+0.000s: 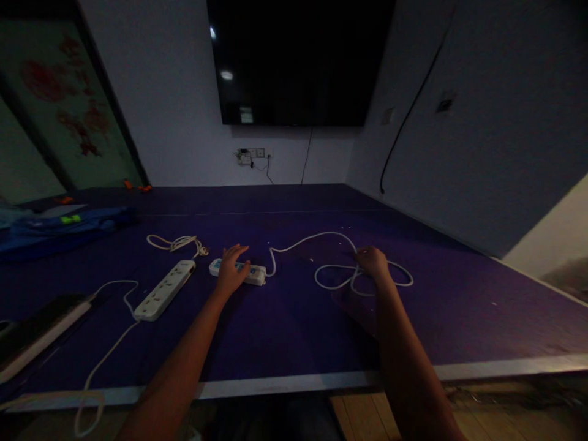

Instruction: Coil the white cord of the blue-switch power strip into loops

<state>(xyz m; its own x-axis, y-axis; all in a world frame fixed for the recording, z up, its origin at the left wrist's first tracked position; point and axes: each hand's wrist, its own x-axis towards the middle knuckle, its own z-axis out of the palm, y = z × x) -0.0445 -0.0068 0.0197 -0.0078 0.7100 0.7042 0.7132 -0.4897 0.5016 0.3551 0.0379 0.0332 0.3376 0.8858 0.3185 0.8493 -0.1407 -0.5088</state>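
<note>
Power strips, white plastic and oblong, number two on the dark purple tabletop (pixel 285 331). The longer power strip (pixel 165 289) lies untouched at an angle to the left, its thin white cord (pixel 110 349) running off the near edge. The shorter power strip with blue markings (pixel 239 272) sits mid-table under the left hand (pixel 231 269), which rests flat on it with fingers spread, not clamped. Its long white cable (pixel 316 236) arcs right to a loose coil (pixel 362 278), where the right hand (pixel 373 262) presses down; whether those fingers grip the loops, I cannot tell. One small bundled white cord with a plug (pixel 181 243) lies behind. Judging by the slack, the gathering looks barely started; most cable lies unwound.
</note>
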